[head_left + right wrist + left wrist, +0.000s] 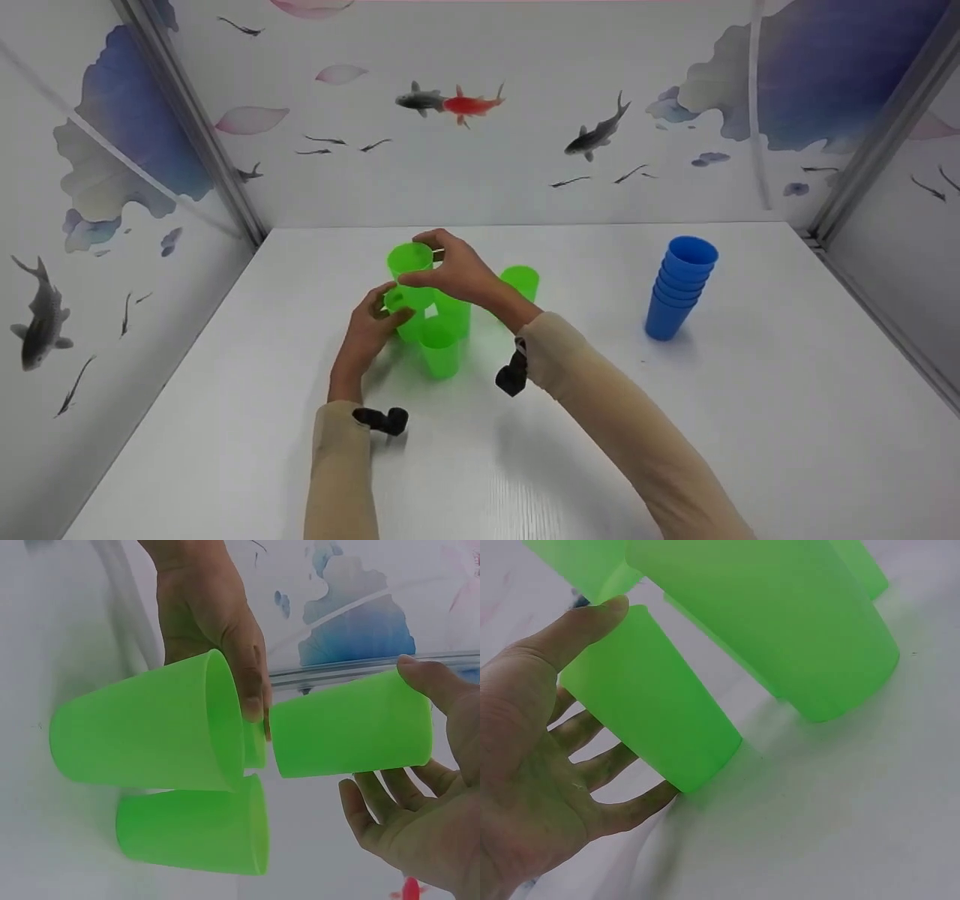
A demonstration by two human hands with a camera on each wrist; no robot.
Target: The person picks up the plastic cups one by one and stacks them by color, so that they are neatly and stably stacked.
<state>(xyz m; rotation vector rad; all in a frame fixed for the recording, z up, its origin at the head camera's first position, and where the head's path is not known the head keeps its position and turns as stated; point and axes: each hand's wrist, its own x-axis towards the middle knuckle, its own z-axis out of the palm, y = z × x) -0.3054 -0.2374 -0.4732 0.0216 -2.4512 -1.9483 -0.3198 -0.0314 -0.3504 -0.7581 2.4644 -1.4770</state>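
My right hand [465, 274] grips a green cup [352, 724] near its rim, thumb on one side and fingers on the other. This cup is upright, its base just at the rim level of the lower green cups; whether it touches them I cannot tell. My left hand [364, 337] holds another green cup [649, 701] standing on the table, with the thumb at its rim and the fingers round its far side. Close beside it stand a front green cup [440, 352] and one behind [456, 316], partly hidden.
Behind my right wrist is a further green cup [521, 280], partly covered. A stack of blue cups [671, 311] stands on the right of the white table [465, 465]. Patterned wall panels [510, 180] close off the back and sides.
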